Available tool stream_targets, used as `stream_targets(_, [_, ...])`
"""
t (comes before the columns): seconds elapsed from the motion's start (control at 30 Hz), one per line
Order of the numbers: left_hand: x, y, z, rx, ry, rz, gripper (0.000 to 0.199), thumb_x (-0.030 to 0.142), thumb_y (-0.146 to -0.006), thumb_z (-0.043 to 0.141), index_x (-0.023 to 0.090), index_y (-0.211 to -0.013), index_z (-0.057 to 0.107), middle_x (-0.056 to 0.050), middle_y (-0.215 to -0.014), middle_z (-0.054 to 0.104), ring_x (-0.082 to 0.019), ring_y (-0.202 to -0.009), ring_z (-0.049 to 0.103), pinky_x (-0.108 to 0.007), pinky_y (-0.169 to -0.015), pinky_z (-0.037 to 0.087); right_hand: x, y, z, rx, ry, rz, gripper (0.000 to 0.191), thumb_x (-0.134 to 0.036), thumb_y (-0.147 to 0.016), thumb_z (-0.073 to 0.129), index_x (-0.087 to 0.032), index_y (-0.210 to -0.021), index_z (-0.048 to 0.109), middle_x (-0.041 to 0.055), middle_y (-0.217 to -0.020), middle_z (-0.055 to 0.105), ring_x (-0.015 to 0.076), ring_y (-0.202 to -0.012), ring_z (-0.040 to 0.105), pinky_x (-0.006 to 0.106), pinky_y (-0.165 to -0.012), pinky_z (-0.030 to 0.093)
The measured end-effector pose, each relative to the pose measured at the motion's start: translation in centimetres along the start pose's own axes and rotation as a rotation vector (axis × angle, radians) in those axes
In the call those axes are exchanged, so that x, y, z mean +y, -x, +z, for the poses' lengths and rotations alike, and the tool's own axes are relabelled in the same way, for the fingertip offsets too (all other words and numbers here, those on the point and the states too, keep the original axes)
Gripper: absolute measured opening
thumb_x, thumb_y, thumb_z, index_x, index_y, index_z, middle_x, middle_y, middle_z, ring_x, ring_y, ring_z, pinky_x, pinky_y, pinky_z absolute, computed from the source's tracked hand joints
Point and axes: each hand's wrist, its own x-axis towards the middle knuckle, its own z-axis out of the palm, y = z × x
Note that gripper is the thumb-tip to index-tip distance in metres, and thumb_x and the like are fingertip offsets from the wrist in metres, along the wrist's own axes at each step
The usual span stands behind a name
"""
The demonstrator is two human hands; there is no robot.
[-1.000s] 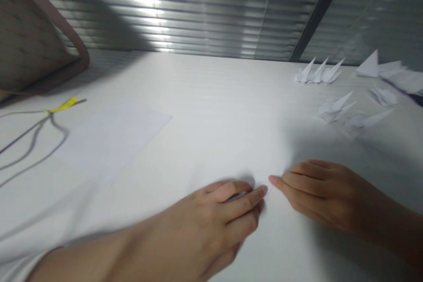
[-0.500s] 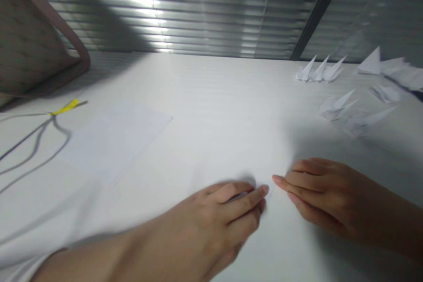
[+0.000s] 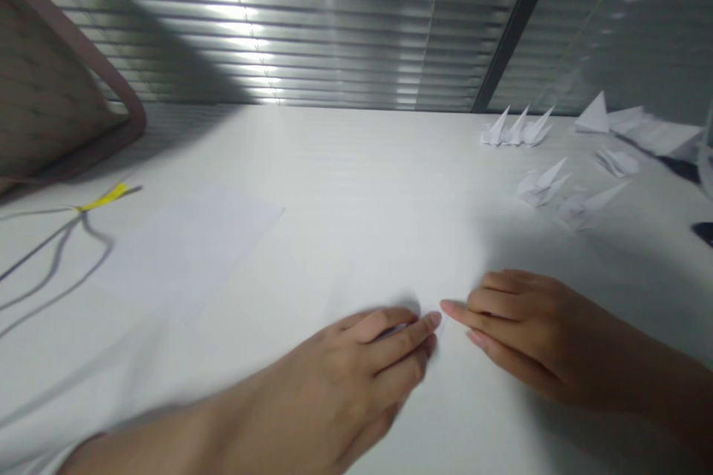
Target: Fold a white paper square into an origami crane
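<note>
The paper (image 3: pixel 442 323) lay on the surface (image 3: pixel 362 171) under the left hand (image 3: pixel 368 367), whose grip I couldn't tell; a push from the right hand (image 3: pixel 526 330), finger and thumb parted, could have skewed it.

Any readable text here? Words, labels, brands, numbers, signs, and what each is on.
None readable.
Yellow tag on the cable: too blurred to make out any lettering.
Small paper at the left hand: mostly covered, no print visible.
</note>
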Motion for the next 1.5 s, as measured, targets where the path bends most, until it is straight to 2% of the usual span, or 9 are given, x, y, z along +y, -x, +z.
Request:
stream_targets(0.17, [-0.1,-0.1,-0.7,-0.031,0.042,0.01,0.033,0.014,-0.093,0.044,0.008,-0.122,0.059,-0.009,-0.138,0.052,-0.023,-0.131,0.043,-0.034,-0.115,0.029,0.0,0.1,0.5,-0.039,-0.046,0.06,0.031,-0.015,-0.095,0.039,-0.013,-0.117,0.06,0.0056,-0.094,0.07,0.0198,-0.087,0.057,0.037,-0.087,0.043])
stream_targets(0.37, [-0.3,0.9,-1.9,-0.133,0.093,-0.062,0.065,0.025,-0.088,0.055,0.011,-0.146,0.028,-0.005,-0.149,0.034,-0.018,-0.135,0.037,-0.026,-0.11,0.033,0.1,-0.4,0.1,-0.089,-0.126,0.108,0.022,-0.014,-0.095,0.041,-0.017,-0.101,0.061,0.0023,-0.081,0.066,0.018,-0.079,0.053,0.035,-0.08,0.038])
stream_targets(0.43, [-0.4,1.3,-1.8,-0.146,0.066,-0.047,0.067,0.024,-0.088,0.054,0.012,-0.147,0.025,-0.006,-0.149,0.032,-0.016,-0.133,0.04,-0.024,-0.108,0.035,0.1,-0.5,0.0,-0.104,-0.149,0.126,0.019,-0.015,-0.094,0.042,-0.017,-0.093,0.061,0.0016,-0.077,0.063,0.0169,-0.074,0.051,0.033,-0.076,0.037])
stream_targets(0.7, [0.0,2.0,-0.5,-0.048,-0.041,-0.014,0.048,0.023,-0.093,0.049,0.013,-0.139,0.042,-0.007,-0.141,0.045,-0.02,-0.128,0.046,-0.03,-0.109,0.035,-0.2,-0.6,0.3,-0.066,-0.122,0.097,0.023,-0.015,-0.094,0.044,-0.013,-0.108,0.062,0.0033,-0.084,0.066,0.0162,-0.077,0.052,0.032,-0.076,0.037])
stream_targets(0.9, [-0.5,1.5,-1.0,0.033,-0.018,-0.026,0.046,0.033,-0.092,0.051,0.007,-0.13,0.052,-0.014,-0.132,0.055,-0.025,-0.121,0.054,-0.032,-0.101,0.047,0.0,-0.7,0.5,0.011,0.0,0.029,0.02,-0.017,-0.093,0.046,-0.013,-0.093,0.065,0.0038,-0.075,0.063,0.017,-0.07,0.051,0.034,-0.066,0.035])
stream_targets(1.03, [-0.7,0.8,-0.8,0.188,-0.046,-0.058,0.033,0.022,-0.092,0.053,0.004,-0.118,0.062,-0.015,-0.123,0.063,-0.026,-0.119,0.055,-0.036,-0.104,0.045,0.2,-1.0,1.2,0.137,0.093,-0.044,0.018,-0.025,-0.093,0.052,-0.015,-0.084,0.065,0.002,-0.069,0.061,0.0168,-0.068,0.049,0.033,-0.063,0.035])
stream_targets(1.13, [-0.6,0.6,-0.7,0.217,-0.052,-0.026,0.024,0.013,-0.094,0.048,0.007,-0.109,0.066,-0.014,-0.117,0.067,-0.024,-0.117,0.058,-0.036,-0.104,0.046,0.1,-1.5,2.0,0.207,0.019,-0.083,0.015,-0.025,-0.091,0.056,-0.014,-0.09,0.065,0.0035,-0.077,0.064,0.0166,-0.073,0.051,0.03,-0.064,0.039])
stream_targets(1.3, [-0.5,1.1,-1.0,0.162,-0.063,0.019,0.035,0.007,-0.096,0.033,0.009,-0.109,0.066,-0.013,-0.118,0.067,-0.022,-0.117,0.057,-0.035,-0.1,0.048,-0.5,-2.3,3.1,0.218,-0.145,-0.109,0.016,-0.021,-0.092,0.055,-0.012,-0.086,0.067,0.0047,-0.08,0.064,0.015,-0.076,0.054,0.027,-0.069,0.044])
stream_targets(1.5, [0.0,1.5,-0.7,0.223,-0.025,-0.045,0.031,0.005,-0.093,0.039,0.009,-0.11,0.065,-0.012,-0.115,0.069,-0.023,-0.117,0.058,-0.033,-0.102,0.047,-0.8,-2.4,3.2,0.253,-0.269,-0.019,0.018,-0.021,-0.091,0.055,-0.012,-0.083,0.068,0.0054,-0.08,0.064,0.0144,-0.077,0.057,0.026,-0.071,0.046])
